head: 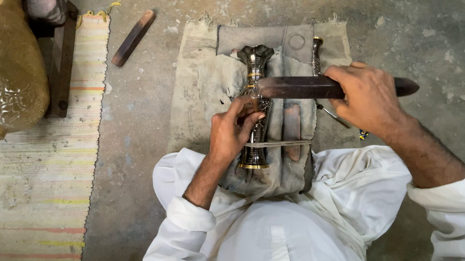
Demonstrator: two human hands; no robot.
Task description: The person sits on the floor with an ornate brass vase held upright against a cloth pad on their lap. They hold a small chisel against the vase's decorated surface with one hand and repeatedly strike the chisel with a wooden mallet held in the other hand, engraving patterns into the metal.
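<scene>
2 hands work on a metal vase (254, 91) lying on the cloth (197, 89): left hand (231, 130) pinches a small tool against it, right hand (369, 98) grips a dark wooden stick (300, 87) above, apparently for striking.

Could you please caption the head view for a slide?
Left hand steadies engraved metal vase; right hand holds dark wooden bar across it.

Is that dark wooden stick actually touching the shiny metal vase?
Touching. In the head view, the tip of the dark stick, gripped by the right hand, lies against the vase, which the left hand steadies.
</scene>
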